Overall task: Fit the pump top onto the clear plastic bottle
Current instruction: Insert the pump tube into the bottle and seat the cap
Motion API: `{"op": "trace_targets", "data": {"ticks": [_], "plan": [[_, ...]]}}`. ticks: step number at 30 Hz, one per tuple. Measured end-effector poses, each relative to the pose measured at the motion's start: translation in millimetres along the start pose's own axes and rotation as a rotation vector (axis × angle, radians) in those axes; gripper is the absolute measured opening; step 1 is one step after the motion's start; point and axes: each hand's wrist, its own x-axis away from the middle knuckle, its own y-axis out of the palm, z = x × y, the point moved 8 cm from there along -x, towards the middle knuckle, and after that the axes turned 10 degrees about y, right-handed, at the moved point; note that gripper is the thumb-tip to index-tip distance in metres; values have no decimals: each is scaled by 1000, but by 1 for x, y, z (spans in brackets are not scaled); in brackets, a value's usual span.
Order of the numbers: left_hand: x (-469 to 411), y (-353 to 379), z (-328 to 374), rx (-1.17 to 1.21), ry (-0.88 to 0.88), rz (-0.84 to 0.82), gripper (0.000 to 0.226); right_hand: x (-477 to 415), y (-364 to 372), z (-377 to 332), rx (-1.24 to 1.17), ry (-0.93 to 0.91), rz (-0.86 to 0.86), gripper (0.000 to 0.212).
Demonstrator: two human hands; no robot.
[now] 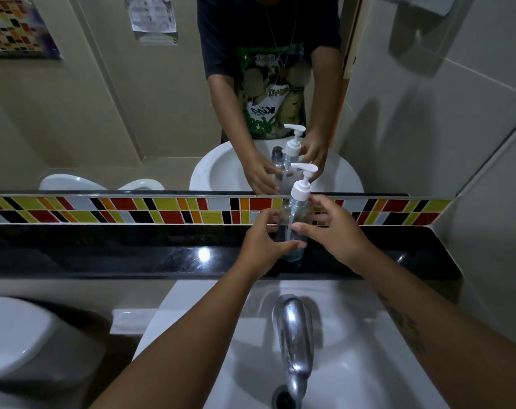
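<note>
Clear plastic bottle (293, 228) stands upright on black ledge (132, 255), white pump top (302, 181) seated on neck; left hand (259, 246) and right hand (336, 228) spread open flanking it, contact unclear

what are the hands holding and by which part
The clear plastic bottle, by its body: left hand and right hand flank it; firm contact unclear. Pump top is untouched.
</note>
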Motion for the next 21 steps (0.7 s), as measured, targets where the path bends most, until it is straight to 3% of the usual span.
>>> {"op": "trace_targets", "data": {"ticks": [7, 14, 21], "plan": [[-7, 12, -3, -9, 12, 1, 64, -4, -25, -9, -19, 0, 20, 60], [-7, 13, -11, 14, 12, 36, 65, -5, -29, -40, -67, -127, 160, 29], [-8, 13, -16, 20, 0, 33, 63, -7, -31, -49, 51, -155, 148, 31]]}}
